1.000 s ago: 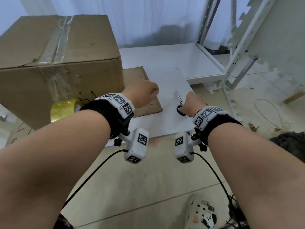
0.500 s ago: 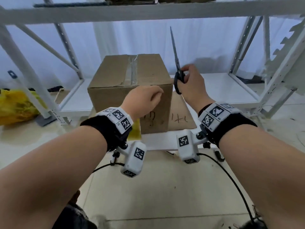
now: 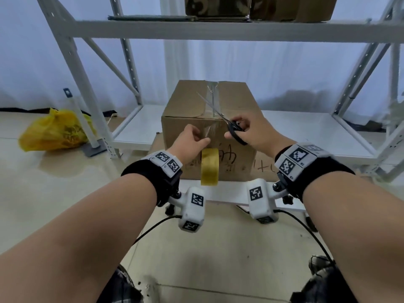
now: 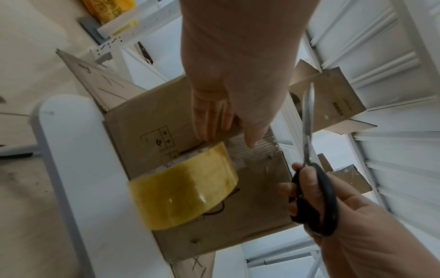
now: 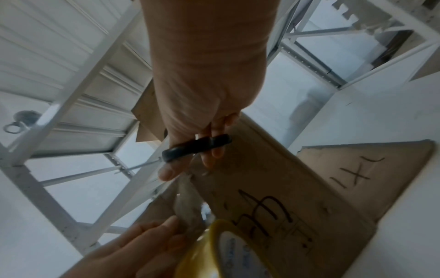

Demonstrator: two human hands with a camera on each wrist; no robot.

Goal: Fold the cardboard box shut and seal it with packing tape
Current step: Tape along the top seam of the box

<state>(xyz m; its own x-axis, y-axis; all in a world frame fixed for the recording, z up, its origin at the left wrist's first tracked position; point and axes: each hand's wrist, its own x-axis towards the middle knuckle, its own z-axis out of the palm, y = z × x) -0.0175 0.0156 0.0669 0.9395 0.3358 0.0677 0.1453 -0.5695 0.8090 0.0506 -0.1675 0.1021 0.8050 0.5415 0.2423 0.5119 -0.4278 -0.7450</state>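
Head view: my hands meet at the front of the taped box (image 3: 209, 119), tape roll hanging, scissors up.

Far left a yellow bag (image 3: 55, 130) lies on the floor by the white rack (image 3: 218, 29). The box sits on the low shelf (image 3: 306, 132), flaps down, a clear strip along its top seam and over the front edge. My left hand (image 3: 190, 141) lies against the box front with fingers straight, pressing the strip where it comes off the roll; the left wrist view shows the fingertips (image 4: 209, 129) flat on the cardboard just above the roll (image 3: 209, 167), which hangs against the front face. My right hand (image 3: 251, 132) is clamped on the scissors (image 3: 220, 119), thumb and fingers through the black loops, blades together and slanting up to the left over the top seam.
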